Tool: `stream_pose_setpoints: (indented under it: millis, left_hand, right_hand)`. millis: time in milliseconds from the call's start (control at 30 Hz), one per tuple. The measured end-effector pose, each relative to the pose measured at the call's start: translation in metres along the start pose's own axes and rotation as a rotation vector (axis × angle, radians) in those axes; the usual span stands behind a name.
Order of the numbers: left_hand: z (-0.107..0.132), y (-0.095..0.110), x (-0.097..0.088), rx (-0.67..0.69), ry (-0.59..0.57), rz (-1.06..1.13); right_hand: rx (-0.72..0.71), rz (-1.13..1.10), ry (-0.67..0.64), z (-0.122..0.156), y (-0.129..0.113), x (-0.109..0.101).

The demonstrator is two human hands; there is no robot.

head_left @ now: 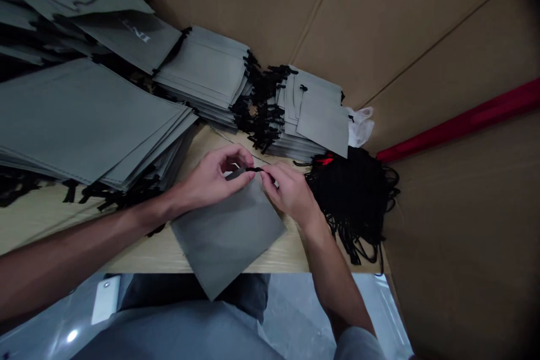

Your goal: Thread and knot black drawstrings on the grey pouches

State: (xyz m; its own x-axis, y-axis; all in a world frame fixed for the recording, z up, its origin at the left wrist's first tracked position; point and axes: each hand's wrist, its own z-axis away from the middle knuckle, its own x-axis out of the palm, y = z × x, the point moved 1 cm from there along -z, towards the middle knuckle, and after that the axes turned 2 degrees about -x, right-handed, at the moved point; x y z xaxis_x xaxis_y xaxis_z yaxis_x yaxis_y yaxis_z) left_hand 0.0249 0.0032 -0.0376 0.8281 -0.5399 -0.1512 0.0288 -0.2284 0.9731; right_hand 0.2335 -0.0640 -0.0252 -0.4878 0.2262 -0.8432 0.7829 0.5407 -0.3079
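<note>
A grey fabric drawstring pouch lies at the table's front edge, one corner hanging over it. My left hand pinches the pouch's top corner, thumb against fingers. From that corner a short black cord runs across to my right hand, whose thumb and fingertips are closed on it. Both hands meet just above the pouch, fingertips close together. Whether the cord is knotted there is hidden by the fingers. To the right of my right hand lies a heap of black cords.
Stacks of grey pouches with black cord ends stand at the left, the back and the back right. A clear plastic bag sits beside them. Cardboard walls enclose the table; a red strip crosses the right one.
</note>
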Motion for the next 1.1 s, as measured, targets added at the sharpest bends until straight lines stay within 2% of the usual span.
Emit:
stream_pose_setpoints:
  millis: [67,233,300,400,533,733,933,1100]
  left_hand:
    - [0.002,0.001,0.001,0.050,0.017,-0.007]
    - [0.009,0.006,0.001,0.241,0.035,-0.257]
    - [0.009,0.007,0.001,0.262,0.034,-0.292]
    - [0.007,0.005,0.001,0.167,0.012,-0.240]
    - [0.003,0.002,0.002,0.015,-0.018,-0.040]
    - [0.000,0.002,0.005,-0.096,0.028,0.087]
    - [-0.002,0.004,0.006,-0.105,0.085,0.076]
    - [0.000,-0.002,0.006,-0.073,0.050,0.051]
  right_hand:
    - [-0.005,0.007,-0.013,-0.001,-0.006,0.002]
    - [-0.011,0.020,-0.035,-0.003,-0.019,0.006]
    - [-0.026,0.016,-0.028,-0.003,-0.022,0.008]
    - [-0.039,0.012,-0.016,-0.003,-0.025,0.010]
    - [-0.046,0.069,-0.001,-0.002,-0.027,0.015]
    - [-0.024,0.168,0.042,-0.001,-0.033,0.026]
    - [0.046,0.211,0.070,-0.001,-0.038,0.034]
    - [0.021,0.196,0.001,-0.002,-0.035,0.027]
